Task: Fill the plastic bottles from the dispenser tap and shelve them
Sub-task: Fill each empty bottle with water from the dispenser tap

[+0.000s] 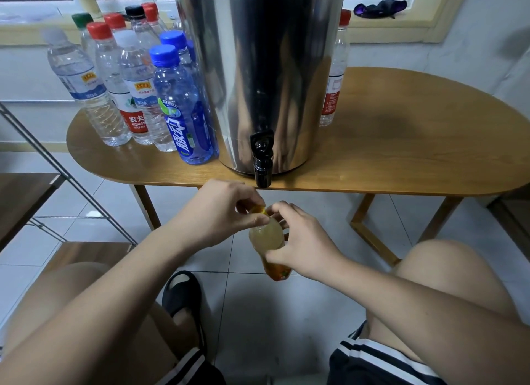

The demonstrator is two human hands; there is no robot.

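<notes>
Here, at far left, a metal-framed wooden shelf (25, 195) stands beside an oval wooden table (401, 143), where a cluster of capped clear and blue plastic bottles (134, 92) sits left of a tall stainless-steel dispenser (258, 69). Near the table edge, just below the black tap (262, 160), the left hand (220, 212) pinches the orange cap (258, 209) of a small plastic bottle (266, 235) of pale yellow liquid. The right hand (301, 247) grips its body with curled fingers. A lone red-capped bottle (335, 77) stands right of the dispenser.
</notes>
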